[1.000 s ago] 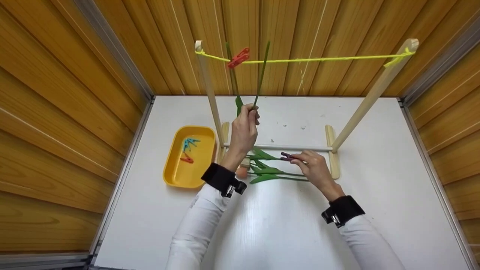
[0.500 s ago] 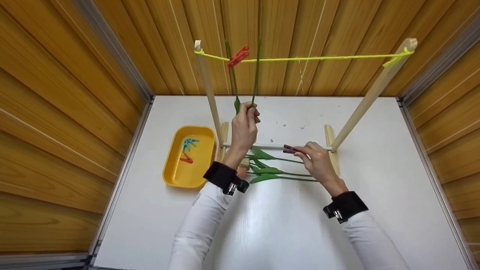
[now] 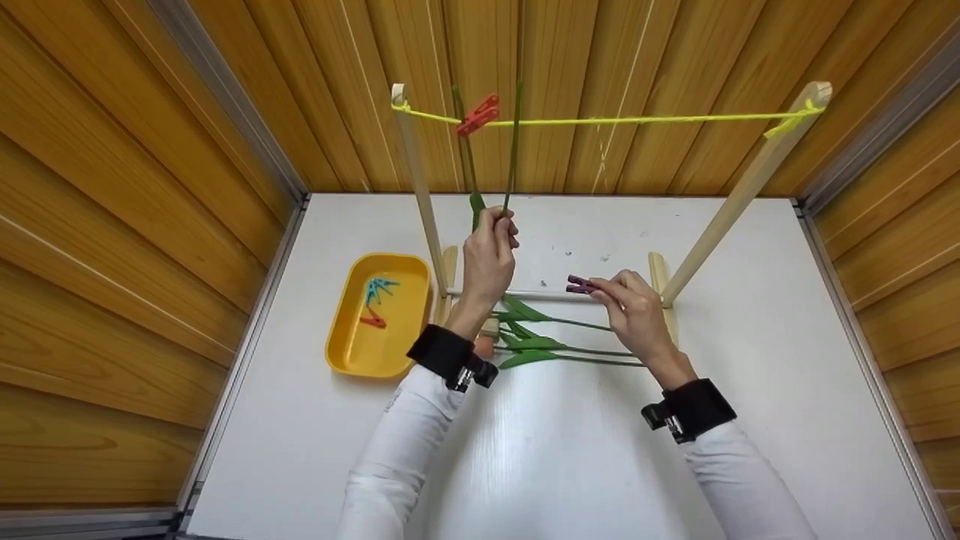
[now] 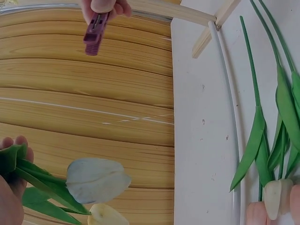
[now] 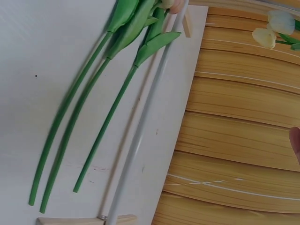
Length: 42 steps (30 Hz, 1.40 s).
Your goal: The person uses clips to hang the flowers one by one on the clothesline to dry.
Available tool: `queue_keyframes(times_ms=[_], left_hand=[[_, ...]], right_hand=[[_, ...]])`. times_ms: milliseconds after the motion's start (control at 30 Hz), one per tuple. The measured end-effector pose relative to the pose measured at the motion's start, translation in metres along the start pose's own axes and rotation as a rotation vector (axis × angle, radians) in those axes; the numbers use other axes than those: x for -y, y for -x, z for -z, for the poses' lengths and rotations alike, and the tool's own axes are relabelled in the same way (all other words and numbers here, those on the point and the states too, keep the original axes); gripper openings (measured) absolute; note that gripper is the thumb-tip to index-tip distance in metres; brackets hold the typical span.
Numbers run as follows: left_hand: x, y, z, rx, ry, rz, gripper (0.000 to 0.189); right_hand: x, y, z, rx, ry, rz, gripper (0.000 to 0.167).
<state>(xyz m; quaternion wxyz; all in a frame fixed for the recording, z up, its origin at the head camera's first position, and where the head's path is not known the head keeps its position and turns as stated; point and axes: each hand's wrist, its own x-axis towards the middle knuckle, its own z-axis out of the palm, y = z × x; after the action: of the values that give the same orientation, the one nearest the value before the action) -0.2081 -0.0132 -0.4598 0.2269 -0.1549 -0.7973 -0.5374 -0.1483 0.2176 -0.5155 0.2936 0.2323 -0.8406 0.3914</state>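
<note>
In the head view my left hand (image 3: 489,259) grips an artificial tulip whose green stem (image 3: 514,150) points up, crossing the yellow string (image 3: 637,119). To its left, a red clothespin (image 3: 478,115) holds another stem on that string. Two heads hang down in the left wrist view, a pale bluish tulip (image 4: 97,180) and a cream one (image 4: 108,215); the hand covers part of their leaves. Between thumb and fingers, my right hand (image 3: 637,315) pinches a purple clothespin (image 3: 580,284), its free end facing left, below the string.
Wooden posts (image 3: 742,199) carry the string, joined low by a white rod (image 3: 551,295). Several tulips (image 3: 536,343) lie on the white table (image 3: 555,450) before the rod. A yellow tray (image 3: 339,349) at left contains blue clothespins (image 3: 379,287) and a red one.
My right hand has lifted the purple clothespin up, away from the lying tulips. The upper end of the stem in my left hand has swung left, closer to the red clothespin.
</note>
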Motion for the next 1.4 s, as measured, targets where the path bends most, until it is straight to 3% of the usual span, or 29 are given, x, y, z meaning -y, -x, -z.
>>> queue_keyframes(times_ms=[433,867,1033,1167,1400], left_hand=[[0.001,0.001,-0.002,-0.012,-0.004,-0.01,0.021],[-0.002,0.001,-0.003,-0.023,-0.024,-0.009,0.021],[-0.003,0.002,-0.003,-0.023,-0.028,-0.002,0.02],[-0.002,0.001,-0.003,-0.021,-0.032,-0.004,0.021],[-0.002,0.002,-0.003,-0.021,-0.036,-0.013,0.021]], right_hand=[[0.038,-0.052,0.016,-0.119,0.009,0.087,0.023],[0.076,-0.115,0.033,-0.213,0.005,0.25,0.018],[0.088,-0.141,0.038,-0.239,0.025,0.256,0.016],[0.097,-0.16,0.042,-0.223,0.059,0.24,0.015],[0.108,-0.188,0.049,-0.119,0.122,0.232,0.021]])
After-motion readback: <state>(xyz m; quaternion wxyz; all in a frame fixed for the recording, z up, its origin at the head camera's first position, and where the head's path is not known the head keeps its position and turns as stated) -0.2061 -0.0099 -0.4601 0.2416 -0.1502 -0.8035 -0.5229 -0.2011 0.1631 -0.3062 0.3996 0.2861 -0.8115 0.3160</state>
